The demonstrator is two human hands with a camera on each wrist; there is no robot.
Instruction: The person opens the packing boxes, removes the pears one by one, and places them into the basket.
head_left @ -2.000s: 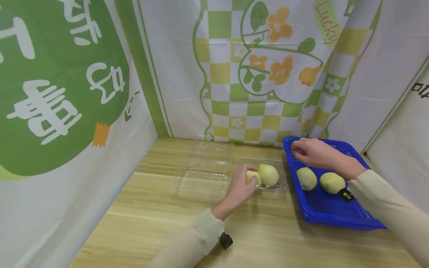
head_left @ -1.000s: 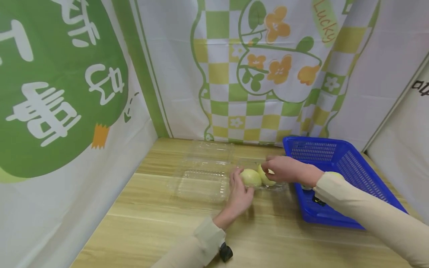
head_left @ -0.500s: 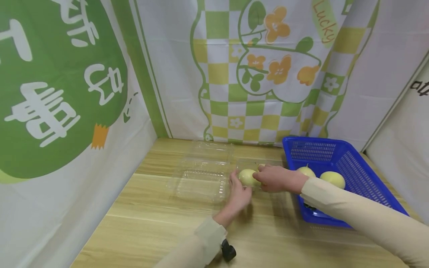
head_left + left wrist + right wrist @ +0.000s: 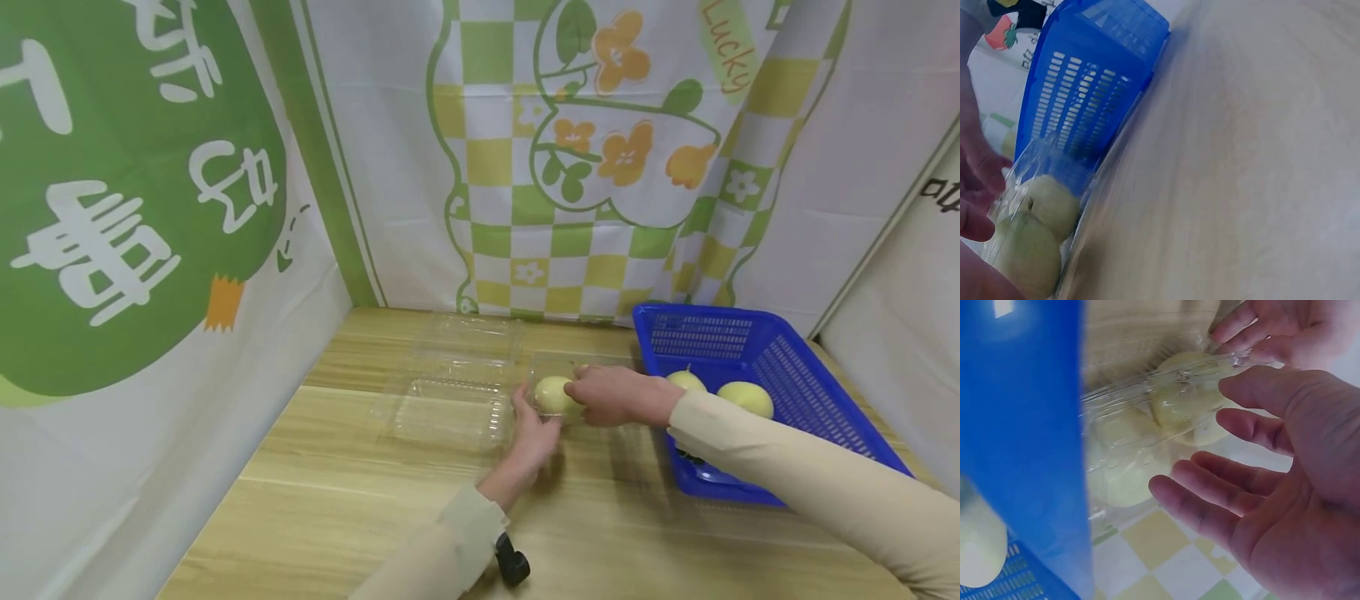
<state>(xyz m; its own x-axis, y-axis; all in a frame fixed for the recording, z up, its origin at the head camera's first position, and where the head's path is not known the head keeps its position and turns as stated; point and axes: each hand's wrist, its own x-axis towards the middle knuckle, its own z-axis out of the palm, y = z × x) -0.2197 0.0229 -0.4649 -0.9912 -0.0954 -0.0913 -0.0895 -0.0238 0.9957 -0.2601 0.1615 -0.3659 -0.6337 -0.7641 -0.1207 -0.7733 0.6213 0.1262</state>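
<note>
Two pale yellow pears sit in a clear plastic container (image 4: 1124, 387); in the left wrist view the nearer pear (image 4: 1030, 259) shows its stem beside the other pear (image 4: 1057, 206). Clear plastic stands over them. My left hand (image 4: 534, 443) grips the container's left end, its fingers and thumb at the rim. From the right, my right hand (image 4: 618, 396) reaches over the same container and hides one pear in the head view. Its fingers (image 4: 1204, 503) are spread and loosely bent in the right wrist view, tips close by the plastic.
A blue perforated basket (image 4: 705, 492) stands close on the right, with a pear (image 4: 744, 400) and another pear (image 4: 685, 381) inside. Left of my hands lies a second clear container (image 4: 450, 412), opened out on the wooden table (image 4: 315, 500). A printed cloth (image 4: 495, 208) hangs behind.
My right hand has come left from above the basket to the container with the pears. My left hand has let go of a pear and moved to the container's left end.
</note>
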